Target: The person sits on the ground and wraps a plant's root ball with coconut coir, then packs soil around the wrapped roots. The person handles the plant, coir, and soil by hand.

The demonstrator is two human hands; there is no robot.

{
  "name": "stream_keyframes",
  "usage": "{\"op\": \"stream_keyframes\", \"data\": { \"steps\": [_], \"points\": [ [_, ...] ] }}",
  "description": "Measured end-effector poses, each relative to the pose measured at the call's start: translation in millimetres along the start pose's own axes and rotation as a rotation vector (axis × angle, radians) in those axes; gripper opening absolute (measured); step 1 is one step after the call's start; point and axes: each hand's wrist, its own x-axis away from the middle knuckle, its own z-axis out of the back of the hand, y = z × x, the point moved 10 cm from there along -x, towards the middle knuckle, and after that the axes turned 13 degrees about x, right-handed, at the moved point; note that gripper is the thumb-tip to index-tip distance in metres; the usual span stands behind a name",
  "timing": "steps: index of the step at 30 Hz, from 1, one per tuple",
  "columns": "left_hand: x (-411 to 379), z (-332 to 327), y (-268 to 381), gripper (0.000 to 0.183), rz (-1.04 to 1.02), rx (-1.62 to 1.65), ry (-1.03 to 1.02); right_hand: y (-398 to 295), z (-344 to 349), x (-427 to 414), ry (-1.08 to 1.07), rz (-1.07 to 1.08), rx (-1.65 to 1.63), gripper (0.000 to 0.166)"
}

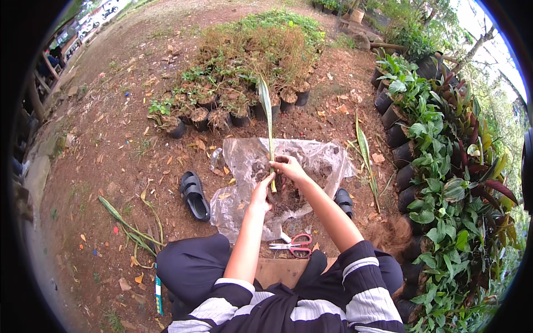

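Upright in front of me stands a long snake plant leaf [266,104], green with pale edges and a yellowish-white lower end. My right hand [290,170] pinches it low on the stalk. Just beneath, my left hand [261,195] grips near the base from the left side. Under both hands a crumpled clear plastic sheet [239,162] lies on the ground, with dark soil [297,200] on it, partly hidden by my forearms. Red-handled scissors [293,245] rest close to my lap, blades pointing left, beside a small white object [285,237].
Black sandals flank the sheet, left [195,195] and right [344,203]. More cut leaves lie right [363,143] and left [129,227]. A teal-cased tool [158,293] is by my left knee. Potted plants stand ahead [241,112] and along the right [429,166]. Brown fibre [389,235] lies right.
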Motion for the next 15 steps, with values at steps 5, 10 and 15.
{"op": "stream_keyframes", "data": {
  "steps": [5,10,15],
  "points": [
    [-9,21,10,0.019,-0.034,0.056,0.050,-2,10,27,0.227,0.080,-0.143,0.032],
    [-20,11,4,0.022,-0.002,0.185,-0.020,28,49,77,0.734,0.238,-0.055,0.028],
    [-19,17,4,0.025,-0.023,0.168,0.004,-25,-1,118,0.665,0.579,0.420,0.055]
  ]
}}
